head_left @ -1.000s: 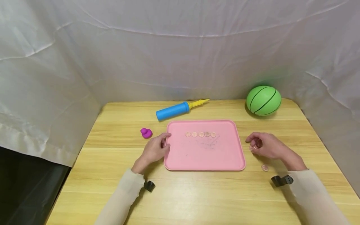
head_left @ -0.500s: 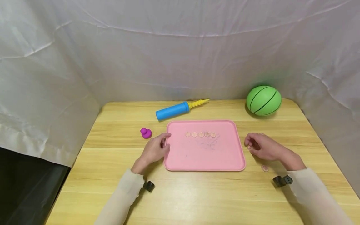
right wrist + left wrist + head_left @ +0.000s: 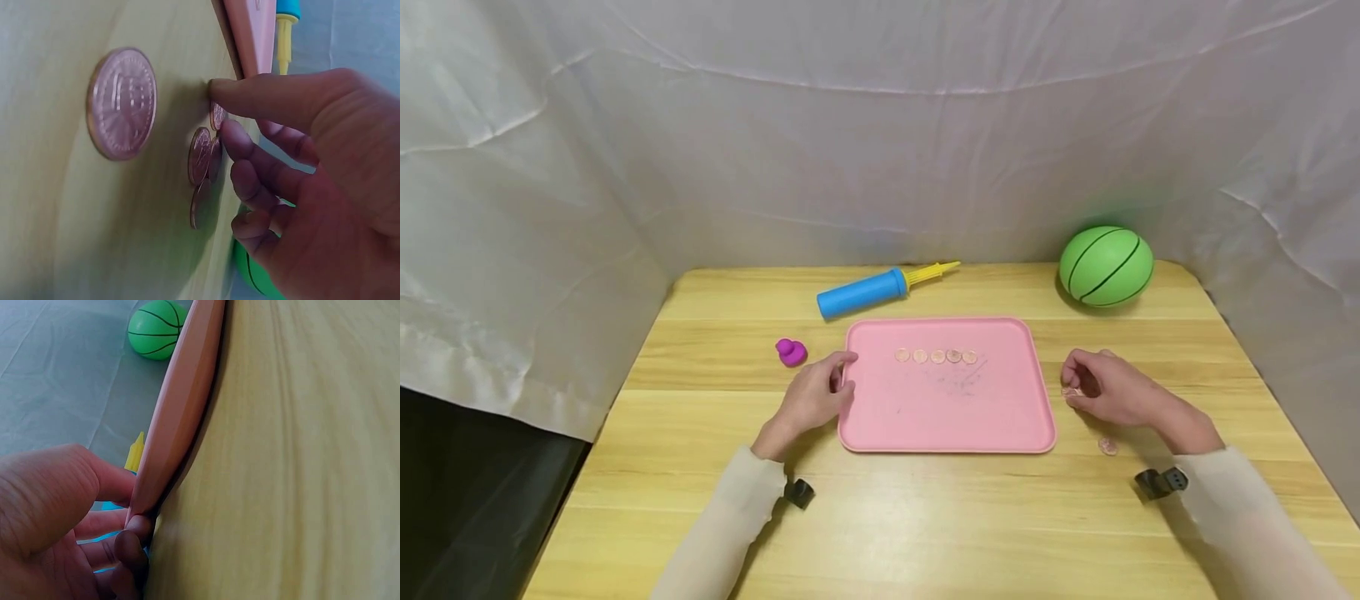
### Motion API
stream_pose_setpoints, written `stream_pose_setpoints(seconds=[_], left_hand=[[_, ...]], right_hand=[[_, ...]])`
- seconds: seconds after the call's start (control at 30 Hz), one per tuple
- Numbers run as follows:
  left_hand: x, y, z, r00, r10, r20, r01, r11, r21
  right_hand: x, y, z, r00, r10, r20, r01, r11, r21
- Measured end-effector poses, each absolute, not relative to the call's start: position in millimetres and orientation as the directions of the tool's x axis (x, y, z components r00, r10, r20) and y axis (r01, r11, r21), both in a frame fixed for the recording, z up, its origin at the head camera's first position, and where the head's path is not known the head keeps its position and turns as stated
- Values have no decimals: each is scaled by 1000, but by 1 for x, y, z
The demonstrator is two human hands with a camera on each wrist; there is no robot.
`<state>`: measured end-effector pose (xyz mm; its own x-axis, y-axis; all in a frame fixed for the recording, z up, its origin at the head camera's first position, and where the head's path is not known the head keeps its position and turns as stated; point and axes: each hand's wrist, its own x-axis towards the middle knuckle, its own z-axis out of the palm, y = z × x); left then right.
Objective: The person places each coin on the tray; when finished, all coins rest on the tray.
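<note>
In the head view my left hand (image 3: 814,395) is at the left edge of a pink tray (image 3: 951,425). The left wrist view shows thumb and fingers gripping the tray's rim (image 3: 178,406). My right hand (image 3: 1116,390) is low over the table, just right of the tray, fingers curled. In the right wrist view a copper coin (image 3: 217,115) lies between its thumb and index fingertip. More coins (image 3: 200,156) lie close under the fingers, partly hidden. A single coin (image 3: 1107,447) lies nearer the wrist. Several coins (image 3: 938,357) form a row on the tray's far half.
Behind the tray lies a hand pump (image 3: 862,293) with a blue barrel and yellow nozzle. A purple rubber duck (image 3: 792,352) sits left of the tray. At the back right is a green ball (image 3: 1107,267) with black lines. A pale curtain (image 3: 880,167) encloses the wooden table.
My right hand shifted slightly left toward the tray, then back right, staying over the coins. The left hand and tray have not moved. The row of coins looks the same.
</note>
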<state>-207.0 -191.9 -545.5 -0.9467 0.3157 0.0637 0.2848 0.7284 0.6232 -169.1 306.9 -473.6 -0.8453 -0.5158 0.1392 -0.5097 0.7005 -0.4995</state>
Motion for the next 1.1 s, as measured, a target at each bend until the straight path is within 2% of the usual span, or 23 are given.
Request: stream_pose_setpoints(seconds=[0.3,0.83,1.1], left_hand=[[-208,-191,-546,-948,313,61,283,736,615],[-208,-193,-549,-947,314,63,283,729,624],[-207,-192,-548,-949,310,57,278,737,617]], right_hand=[[-174,303,-470,-838,-541,69,-507,727,-463],[-174,294,-466,-839,-535,-94,-392,717,-576],[-169,294,-458,-873,-486,-31,-399,751,-527]])
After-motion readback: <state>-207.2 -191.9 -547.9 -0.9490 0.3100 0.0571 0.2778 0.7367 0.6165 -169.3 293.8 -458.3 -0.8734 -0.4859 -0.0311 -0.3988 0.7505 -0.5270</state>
